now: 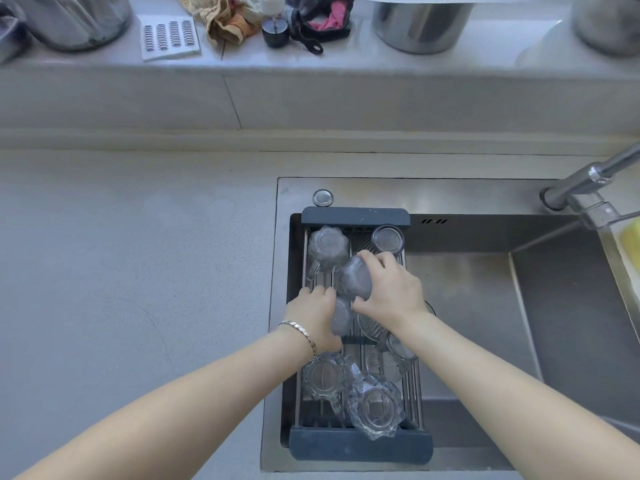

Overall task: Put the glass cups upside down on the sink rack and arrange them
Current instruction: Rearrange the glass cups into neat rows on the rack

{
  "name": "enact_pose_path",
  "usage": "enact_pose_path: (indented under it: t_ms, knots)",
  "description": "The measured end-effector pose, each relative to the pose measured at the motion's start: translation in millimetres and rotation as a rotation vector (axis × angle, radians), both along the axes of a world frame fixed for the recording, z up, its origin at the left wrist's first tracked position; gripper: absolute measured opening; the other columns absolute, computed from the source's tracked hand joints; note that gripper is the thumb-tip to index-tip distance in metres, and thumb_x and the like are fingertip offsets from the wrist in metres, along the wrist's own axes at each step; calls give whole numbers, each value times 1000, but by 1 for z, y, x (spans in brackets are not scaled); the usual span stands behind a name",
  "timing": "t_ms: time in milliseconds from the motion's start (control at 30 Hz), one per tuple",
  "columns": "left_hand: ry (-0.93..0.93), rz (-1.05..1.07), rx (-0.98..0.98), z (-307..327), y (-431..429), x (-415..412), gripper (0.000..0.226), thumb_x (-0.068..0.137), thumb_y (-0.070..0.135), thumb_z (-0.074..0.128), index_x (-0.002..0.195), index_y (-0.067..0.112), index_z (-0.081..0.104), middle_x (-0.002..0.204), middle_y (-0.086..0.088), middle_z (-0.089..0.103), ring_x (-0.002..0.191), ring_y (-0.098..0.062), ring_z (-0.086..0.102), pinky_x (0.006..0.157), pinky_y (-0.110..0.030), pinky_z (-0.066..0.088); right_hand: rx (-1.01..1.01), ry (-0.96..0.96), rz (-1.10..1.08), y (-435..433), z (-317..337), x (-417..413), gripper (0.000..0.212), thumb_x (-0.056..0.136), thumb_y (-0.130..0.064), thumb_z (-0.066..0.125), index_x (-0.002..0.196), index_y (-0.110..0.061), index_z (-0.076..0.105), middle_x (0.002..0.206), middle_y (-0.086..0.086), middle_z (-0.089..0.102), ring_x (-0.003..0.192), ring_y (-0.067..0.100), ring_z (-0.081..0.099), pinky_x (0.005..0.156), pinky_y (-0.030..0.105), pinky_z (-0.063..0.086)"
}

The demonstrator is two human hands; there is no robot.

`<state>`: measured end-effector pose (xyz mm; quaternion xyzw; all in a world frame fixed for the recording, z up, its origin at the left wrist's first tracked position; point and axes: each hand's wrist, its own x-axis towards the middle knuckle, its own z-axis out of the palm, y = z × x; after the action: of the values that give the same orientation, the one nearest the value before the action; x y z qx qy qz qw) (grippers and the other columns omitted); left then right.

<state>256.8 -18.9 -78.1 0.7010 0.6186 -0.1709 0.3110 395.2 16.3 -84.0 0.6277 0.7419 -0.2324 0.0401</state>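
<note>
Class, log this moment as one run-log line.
left hand: grips glass cup | right hand: grips mug | sink rack: crowded

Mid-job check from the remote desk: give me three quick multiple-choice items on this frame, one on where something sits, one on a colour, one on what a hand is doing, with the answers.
1. Where does the sink rack sit?
A. Across the left end of the sink basin
B. On the back ledge
C. On the counter left of the sink

2. What colour are the rack's end pieces?
A. White
B. Dark grey
C. Yellow

3. What is the right hand doing?
A. Resting flat on the counter
B. Turning the faucet
C. Gripping a glass cup over the rack

Answers: 1 A, the rack spans the sink from back rim to front rim at its left end. 2 B, both end bars are dark grey. 3 C, its fingers wrap that cup, while the left hand closes on another cup beside it.
</note>
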Motion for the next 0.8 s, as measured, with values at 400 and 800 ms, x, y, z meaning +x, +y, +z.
enact_pose_path:
  t_ms: [400,800]
  knots:
    - [-172,336,99,-2,3,-4,70,66,30,70,128,12,42,125,-7,52,113,-27,49,90,-36,47,172,236,-118,-2,13,20,72,59,-37,65,128,-25,50,106,1,53,102,23,54,69,28,42]
    - [-91,275,178,-11,14,9,70,78,22,66,136,10,29,137,-8,45,121,-30,41,94,-37,44,186,309,-230,-3,18,26,71,62,-30,72,129,-26,47,108,1,49,101,20,53,72,26,41]
